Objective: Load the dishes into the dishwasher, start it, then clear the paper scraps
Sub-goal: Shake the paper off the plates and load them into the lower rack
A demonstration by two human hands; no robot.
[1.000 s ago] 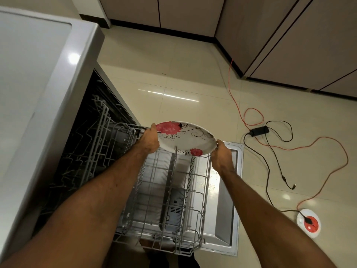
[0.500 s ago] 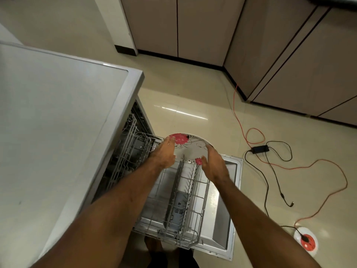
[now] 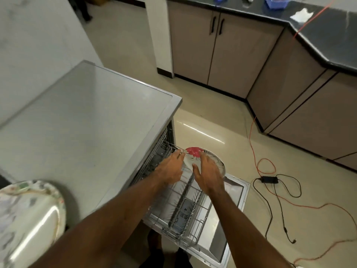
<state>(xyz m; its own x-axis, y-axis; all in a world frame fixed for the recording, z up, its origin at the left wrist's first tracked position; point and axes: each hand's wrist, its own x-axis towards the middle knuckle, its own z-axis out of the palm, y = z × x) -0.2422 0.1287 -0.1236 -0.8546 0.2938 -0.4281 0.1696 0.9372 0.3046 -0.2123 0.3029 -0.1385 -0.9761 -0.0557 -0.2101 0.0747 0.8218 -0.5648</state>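
The flowered plate (image 3: 194,153) stands at the far end of the pulled-out rack (image 3: 193,232), tilted, its lower edge down among the wires. It looks like glazed ceramic, so probably stiff, fairly heavy, smooth enough to slip, and likely to chip against the wire. The rim is the place to take it, one hand on each side, with the weight let down into a slot, not dropped.

The right hand (image 3: 207,176) lies spread over the plate's face, fingers straight. The left hand (image 3: 171,169) reaches to the plate's left rim, where it meets the rack; whether its fingers pinch the rim cannot be told.

The rack holds only this plate, as far as the arms let one see, and rests over the lowered door (image 3: 234,190). A second plate (image 3: 31,215) waits at the near left on the dishwasher (image 3: 87,136) top. White paper (image 3: 301,14) lies on the far right table (image 3: 328,37).
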